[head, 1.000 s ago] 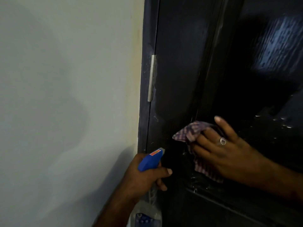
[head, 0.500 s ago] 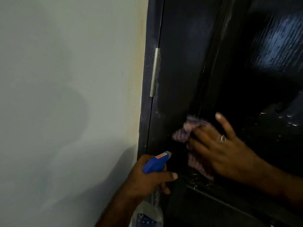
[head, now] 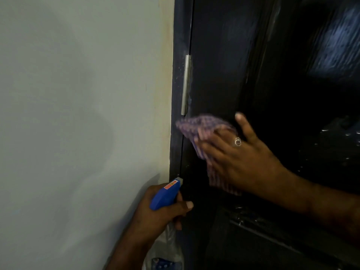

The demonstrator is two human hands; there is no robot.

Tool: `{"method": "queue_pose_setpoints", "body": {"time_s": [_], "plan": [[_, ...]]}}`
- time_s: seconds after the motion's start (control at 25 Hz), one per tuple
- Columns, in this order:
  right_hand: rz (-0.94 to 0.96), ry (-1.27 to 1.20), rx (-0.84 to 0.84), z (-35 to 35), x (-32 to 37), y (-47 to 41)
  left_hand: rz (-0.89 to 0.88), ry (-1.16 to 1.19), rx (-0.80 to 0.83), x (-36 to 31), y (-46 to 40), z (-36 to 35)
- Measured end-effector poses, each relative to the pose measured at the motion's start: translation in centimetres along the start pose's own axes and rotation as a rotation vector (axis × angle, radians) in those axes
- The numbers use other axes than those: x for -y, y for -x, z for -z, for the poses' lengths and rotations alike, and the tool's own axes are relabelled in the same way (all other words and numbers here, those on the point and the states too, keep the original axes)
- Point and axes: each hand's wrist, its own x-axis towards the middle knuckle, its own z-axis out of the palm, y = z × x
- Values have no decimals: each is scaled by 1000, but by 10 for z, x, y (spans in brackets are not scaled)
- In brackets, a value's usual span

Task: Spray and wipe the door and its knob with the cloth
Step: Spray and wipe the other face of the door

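Head view: right hand [head: 239, 160] presses blurred checked purple cloth [head: 196, 129] flat-fingered on dark glossy door [head: 224, 65]; left hand [head: 155, 213] grips spray bottle [head: 165, 195].

A home interior (seemingly): plain painted wall [head: 78, 114] beside dark hinged door [head: 224, 65].

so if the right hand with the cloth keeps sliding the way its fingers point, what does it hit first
Probably the metal hinge: the right hand, pressing the cloth on the door, points up-left at the hinge edge. The door frame and wall lie just beyond.
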Motion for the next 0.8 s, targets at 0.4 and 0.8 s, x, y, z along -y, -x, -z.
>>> {"method": "queue_pose_setpoints", "body": {"time_s": [0.4, 0.8], "plan": [[108, -115, 194, -3, 64, 76, 14, 5, 30, 15, 14, 4], [-315, -345, 377, 21, 101, 106, 88, -86, 142, 9, 15, -25]]}}
